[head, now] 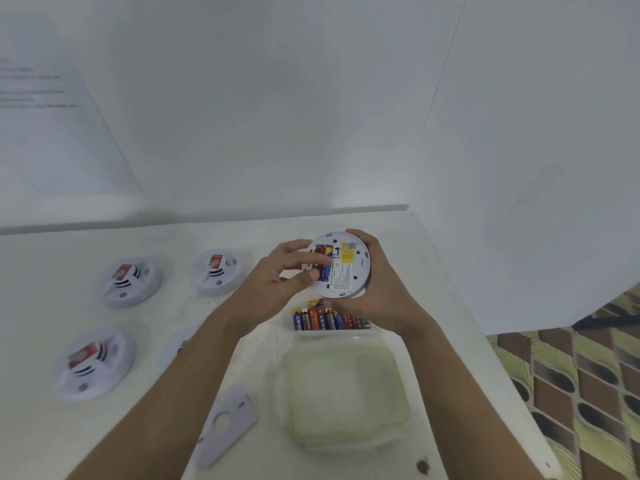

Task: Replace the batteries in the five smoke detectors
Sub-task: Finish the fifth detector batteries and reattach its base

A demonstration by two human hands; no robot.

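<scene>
The task looks to be at an early stage. Above the battery box (pixel 332 333), the right hand (pixel 377 296) holds one smoke detector (pixel 346 268) back-up, its grip wrapped round the rim. The left hand (pixel 277 282) has a narrow grip at the cells (pixel 325 261) in the open bay; I cannot tell whether it is pinching or pressing them.

Left of the box, three detectors (pixel 130 280) (pixel 218 271) (pixel 93 363) sit face-up on the bench (pixel 433 341), seemingly unopened. A fourth (pixel 178 342) is half hidden by the forearm. The box holds a row of loose batteries (pixel 329 318). Its clear lid (pixel 346 396) lies just nearer the person, and a white cover plate (pixel 227 424) lies left of that.
</scene>
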